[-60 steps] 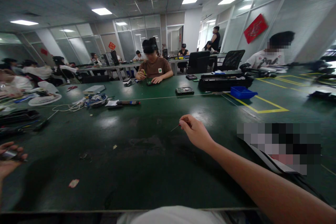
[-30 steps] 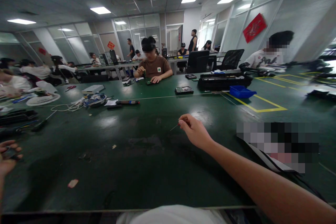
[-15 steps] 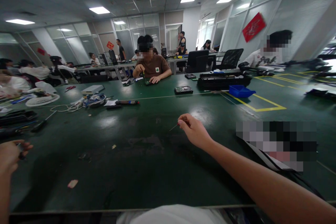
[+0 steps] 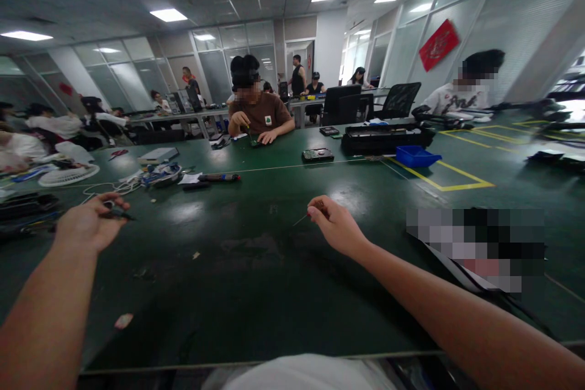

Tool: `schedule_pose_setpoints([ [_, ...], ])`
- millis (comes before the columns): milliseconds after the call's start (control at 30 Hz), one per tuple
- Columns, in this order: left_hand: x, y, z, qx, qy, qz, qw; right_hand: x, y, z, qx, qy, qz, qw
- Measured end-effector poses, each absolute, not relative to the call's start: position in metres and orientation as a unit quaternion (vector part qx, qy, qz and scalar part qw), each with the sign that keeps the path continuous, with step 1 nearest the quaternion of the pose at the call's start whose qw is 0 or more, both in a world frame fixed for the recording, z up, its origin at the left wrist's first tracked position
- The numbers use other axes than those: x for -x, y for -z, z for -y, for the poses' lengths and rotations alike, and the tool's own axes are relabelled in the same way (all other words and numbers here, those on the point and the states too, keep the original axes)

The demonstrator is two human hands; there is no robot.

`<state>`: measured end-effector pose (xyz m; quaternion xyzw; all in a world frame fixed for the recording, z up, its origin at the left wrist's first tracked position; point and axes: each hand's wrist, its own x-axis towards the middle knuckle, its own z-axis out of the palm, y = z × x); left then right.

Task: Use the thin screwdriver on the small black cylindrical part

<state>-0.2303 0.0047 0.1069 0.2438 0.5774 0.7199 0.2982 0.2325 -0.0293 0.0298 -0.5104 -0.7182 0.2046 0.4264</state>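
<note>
My left hand (image 4: 94, 219) is raised over the left side of the green table (image 4: 219, 304). Its fingers are closed around dark scissors (image 4: 119, 214), whose finger loop and pointed end show past the fingers. Right of the middle, my right hand (image 4: 336, 222) pinches a thin wire (image 4: 300, 220) between thumb and fingertips. The wire's free end points down and left above the tabletop; its other end is hidden in the hand. The two hands are well apart.
Beyond my hands lie a screwdriver-like tool (image 4: 222, 177), bundled cables (image 4: 159, 174), a hard drive (image 4: 317, 155), a long black housing (image 4: 386, 139) and a blue tray (image 4: 417, 157). A co-worker (image 4: 262, 113) sits opposite. Small scraps (image 4: 124, 321) lie near the front edge.
My left hand has come in from the left edge, moving right and up, with the scissors in it. My right hand keeps its pinch on the wire, nearly still.
</note>
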Motion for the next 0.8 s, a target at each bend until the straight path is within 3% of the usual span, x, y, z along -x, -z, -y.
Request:
schedule_pose_setpoints([
  [200, 0.140, -0.114, -0.014, -0.263, -0.710, -0.436, 0.486, -0.233, -0.028, 0.029, 0.511, -0.201, 0.719, 0.426],
  [367, 0.067, -0.102, -0.020, -0.357, -0.644, -0.417, 0.533, -0.235, -0.027, 0.028, 0.507, -0.200, 0.719, 0.431],
  [567, 0.007, -0.056, -0.020, -0.512, -0.564, -0.445, 0.471, -0.234, -0.030, 0.029, 0.511, -0.202, 0.720, 0.423],
  [800, 0.007, 0.000, -0.023, -0.720, -0.363, -0.542, 0.234, -0.234, -0.027, 0.029, 0.509, -0.204, 0.723, 0.420],
])
